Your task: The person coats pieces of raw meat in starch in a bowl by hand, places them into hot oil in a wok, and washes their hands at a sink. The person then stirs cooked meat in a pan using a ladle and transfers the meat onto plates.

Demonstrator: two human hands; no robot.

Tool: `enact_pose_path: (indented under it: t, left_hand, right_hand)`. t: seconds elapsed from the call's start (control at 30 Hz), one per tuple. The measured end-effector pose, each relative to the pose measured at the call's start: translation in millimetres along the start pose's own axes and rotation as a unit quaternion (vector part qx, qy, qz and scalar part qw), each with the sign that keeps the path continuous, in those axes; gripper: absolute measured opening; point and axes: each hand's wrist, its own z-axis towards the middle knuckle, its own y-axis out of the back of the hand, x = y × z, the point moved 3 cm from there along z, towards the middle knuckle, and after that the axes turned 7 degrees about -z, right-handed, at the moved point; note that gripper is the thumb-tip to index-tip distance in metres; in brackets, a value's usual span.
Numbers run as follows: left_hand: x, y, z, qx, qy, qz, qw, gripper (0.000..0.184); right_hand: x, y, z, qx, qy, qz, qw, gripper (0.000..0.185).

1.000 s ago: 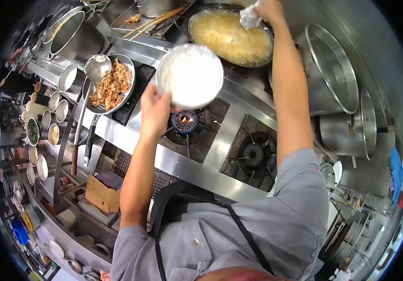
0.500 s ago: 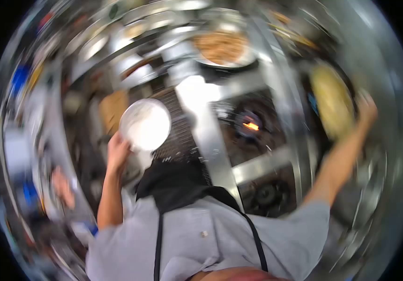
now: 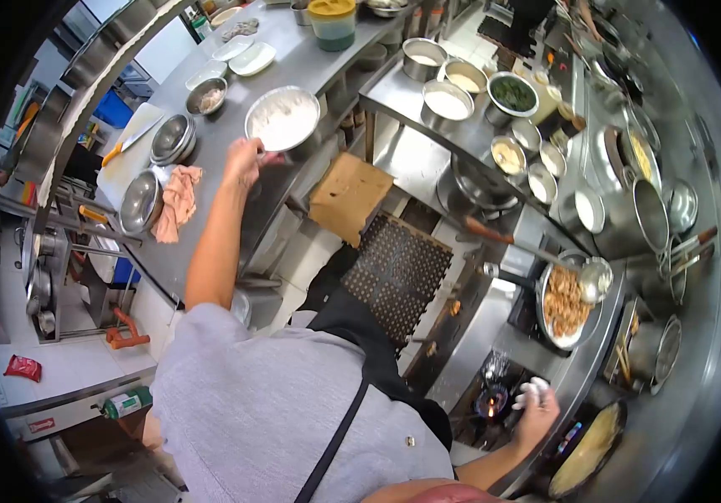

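Note:
My left hand (image 3: pixel 245 163) is closed on the rim of a metal bowl (image 3: pixel 283 117) of white powder, at the edge of the steel counter (image 3: pixel 210 168). Whether the bowl rests on that counter, I cannot tell. My right hand (image 3: pixel 536 415) is beside the lit burner (image 3: pixel 491 406), its fingers loosely bent and apart, their tips coated white. No object shows in it. To its right, a long pan (image 3: pixel 588 451) holds a flat yellow mass.
A pan of browned pieces (image 3: pixel 567 306) with a ladle (image 3: pixel 595 279) stands on the stove. Several ingredient bowls (image 3: pixel 448 102) fill the shelf ahead. On the left counter lie a knife (image 3: pixel 130 138), a pink cloth (image 3: pixel 178 204) and stacked metal bowls (image 3: pixel 173 138). A cardboard box (image 3: pixel 350 197) sits below.
The view has turned left toward the counter and become sharper. My left hand has carried the bowl to the counter edge. My right hand has drawn back from the long pan.

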Motion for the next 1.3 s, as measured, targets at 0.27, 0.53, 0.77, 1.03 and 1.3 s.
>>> enact_pose_path:
  t: [0.27,0.53,0.77,1.03,1.3]
  left_hand:
    - [-90.9,-71.9,315.0,-0.128,-0.158,-0.043,0.978,0.034]
    - [-135.1,-55.9,354.3,-0.017,-0.146,0.097,0.984,0.023]
    - [-53.6,-147.1,287.1,0.232,0.068,0.075,0.967,0.014]
    - [134.8,-288.0,309.5,0.274,0.163,0.039,0.947,0.037]
    - [174.7,-258.9,175.7,0.24,0.085,0.204,0.945,0.053]
  right_hand:
    - [82.4,-212.7,51.9,0.149,-0.11,-0.012,0.983,0.021]
    - [109.6,-240.2,56.7,0.075,-0.148,-0.099,0.981,0.028]
    - [70.1,-278.0,27.0,0.041,-0.206,-0.115,0.971,0.028]
    - [31.4,-300.3,-128.7,-0.033,-0.231,-0.158,0.959,0.033]
    - [-48.8,-360.2,-429.1,-0.309,-0.431,-0.041,0.847,0.033]
